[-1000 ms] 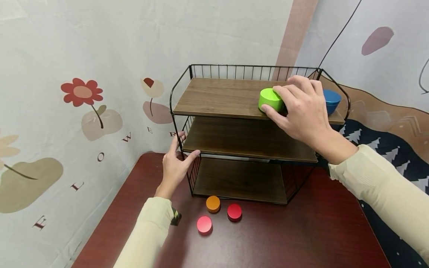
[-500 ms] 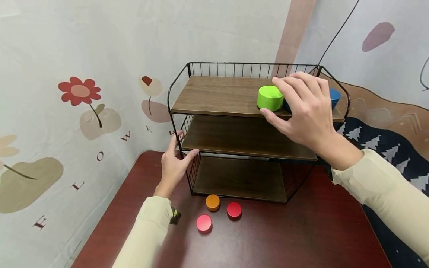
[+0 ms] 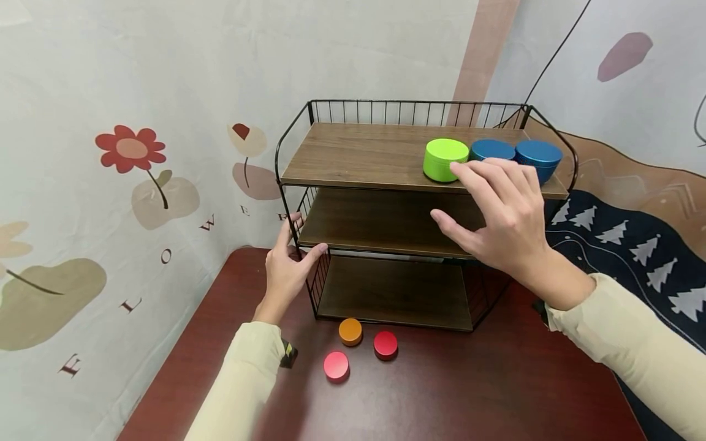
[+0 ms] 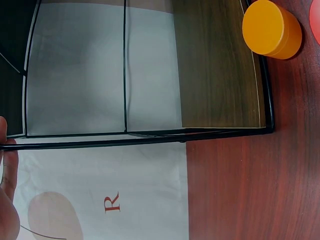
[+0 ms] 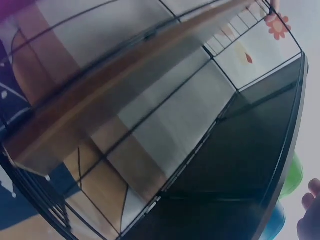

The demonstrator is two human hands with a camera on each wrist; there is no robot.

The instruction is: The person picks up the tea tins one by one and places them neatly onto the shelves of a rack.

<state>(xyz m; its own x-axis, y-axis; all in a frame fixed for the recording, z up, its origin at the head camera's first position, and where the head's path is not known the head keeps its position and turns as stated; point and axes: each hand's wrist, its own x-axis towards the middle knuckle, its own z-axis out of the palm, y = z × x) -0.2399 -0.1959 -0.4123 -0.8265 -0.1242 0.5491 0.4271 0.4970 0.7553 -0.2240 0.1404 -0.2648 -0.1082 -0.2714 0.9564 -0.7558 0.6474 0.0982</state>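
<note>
A lime-green round tin [image 3: 445, 160] stands on the top board of a three-tier wood-and-wire shelf rack [image 3: 358, 153]. To its right are two blue round tins [image 3: 539, 156], the nearer one partly behind my right hand [image 3: 504, 214]. That hand is in front of the top board's edge, fingers spread and holding nothing; its fingertips overlap the green tin in the head view. My left hand [image 3: 287, 266] grips the rack's left side at the middle shelf, thumb in front. Part of it shows at the black wire frame [image 4: 150, 141] in the left wrist view.
An orange round tin [image 3: 350, 331], a pinkish-red tin [image 3: 336, 366] and a dark red tin [image 3: 385, 345] stand on the reddish-brown table [image 3: 469, 380] before the rack. Printed cloth [image 3: 165, 73] hangs behind and at both sides.
My right hand has let go of the green tin and drawn back and down, uncovering both blue tins. The left hand stays on the rack.
</note>
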